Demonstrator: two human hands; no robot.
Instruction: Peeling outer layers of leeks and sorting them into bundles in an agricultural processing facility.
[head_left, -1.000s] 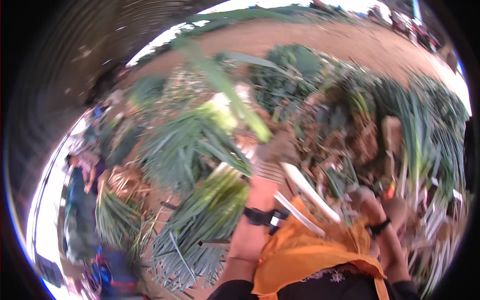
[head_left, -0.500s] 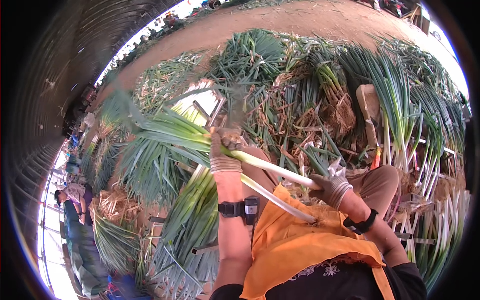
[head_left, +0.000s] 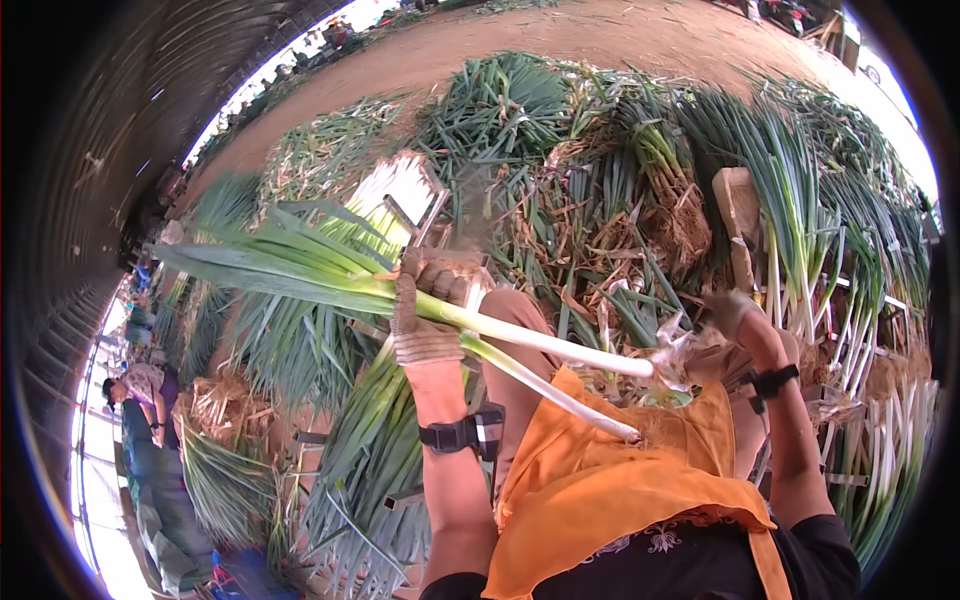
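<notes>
Two leeks [head_left: 550,340] cross mid-view, white ends toward four o'clock, clasped in my left hand [head_left: 428,312]; my right hand [head_left: 735,315], at three, blurs, its fingers unreadable. Remotely, I judge them light, slick, snappable: grip mid-stem.

The cloth apron [head_left: 610,500] looks matt, the leek stalk [head_left: 560,345] smooth and glossy.
</notes>
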